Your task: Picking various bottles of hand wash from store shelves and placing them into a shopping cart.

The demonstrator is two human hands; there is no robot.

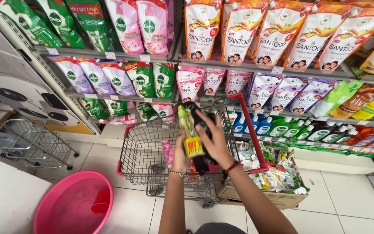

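Yellow-green bottle (188, 130), red-trimmed trolley (256, 143)

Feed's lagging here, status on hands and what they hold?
Left hand shut on green bottle. Right hand shut on black bottle. Both over the red-rimmed wire cart. Nothing between hands and cart.

It was a shop aisle. Wire shelves (256, 66) with price tags along their front edges carried rows of coloured soap refill pouches (239, 30) and bottles (282, 128). A red-handled wire shopping trolley (143, 151) stood on the tiled floor (347, 203).
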